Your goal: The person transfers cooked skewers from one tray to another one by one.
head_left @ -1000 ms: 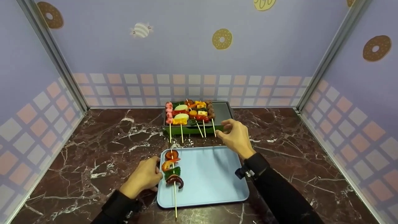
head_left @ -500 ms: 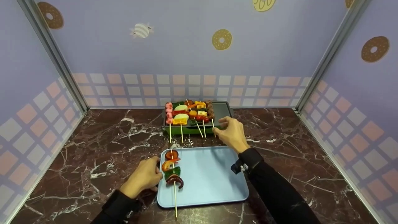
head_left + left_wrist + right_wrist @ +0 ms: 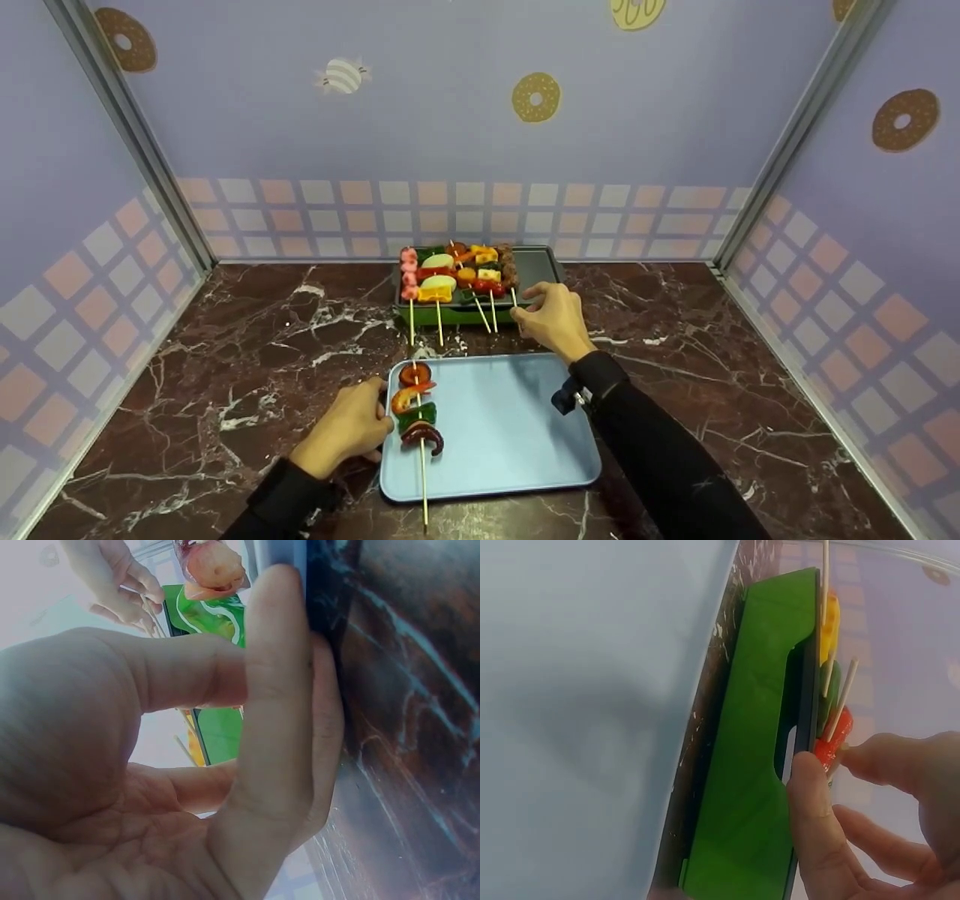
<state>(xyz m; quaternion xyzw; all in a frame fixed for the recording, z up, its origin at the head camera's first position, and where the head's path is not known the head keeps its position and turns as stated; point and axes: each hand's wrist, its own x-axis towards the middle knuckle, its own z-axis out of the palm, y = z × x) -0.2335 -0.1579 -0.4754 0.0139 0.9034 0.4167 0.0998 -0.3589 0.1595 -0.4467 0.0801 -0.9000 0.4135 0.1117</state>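
My left hand (image 3: 346, 424) holds the left edge of the light-blue tray (image 3: 517, 420), thumb over the rim and fingers along its side. On the tray lies a skewer (image 3: 417, 412) with shrimp, green pepper and a dark red octopus-like piece, its stick overhanging the front edge. Behind the tray, my right hand (image 3: 556, 319) reaches to the stick of the meatball skewer (image 3: 508, 264) at the green grill's (image 3: 536, 274) front. In the right wrist view, thumb and forefinger (image 3: 855, 757) stand either side of that stick (image 3: 832, 774), a gap still showing between their tips.
Several other skewers lie side by side on the grill, including a pink one (image 3: 409, 274) and vegetable ones (image 3: 436, 283), their sticks jutting forward. The marble-patterned table (image 3: 247, 360) surrounds the tray. Patterned panels (image 3: 465, 135) close in the back and sides.
My right hand has shifted slightly left, toward the meatball skewer's stick, and now covers its lower end. My left hand, the tray and the skewers have stayed in place.
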